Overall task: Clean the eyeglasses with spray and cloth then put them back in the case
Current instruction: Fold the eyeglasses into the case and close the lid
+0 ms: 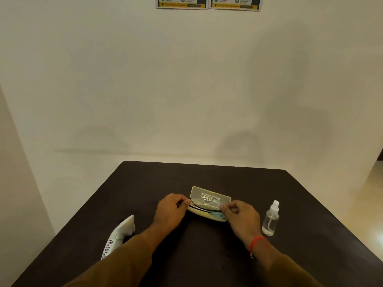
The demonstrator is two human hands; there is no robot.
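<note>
An open pale yellow glasses case (209, 195) lies near the middle of the dark table, its lid raised toward the far side. Thin dark-framed eyeglasses (204, 208) sit just over the case's lower half. My left hand (171, 210) pinches the left end of the frame. At the opposite end, my right hand (241, 214) pinches the frame, a red thread on its wrist. A small clear spray bottle (270, 219) with a white nozzle stands upright to the right of my right hand. Something pale blue-green, perhaps the cloth (216, 215), shows inside the case under the glasses.
A white handheld device (119, 235) with black handwriting lies on the dark table (207, 255) at the near left, partly behind my left sleeve. The table's far edge lies a short way beyond the case, with a plain wall behind it.
</note>
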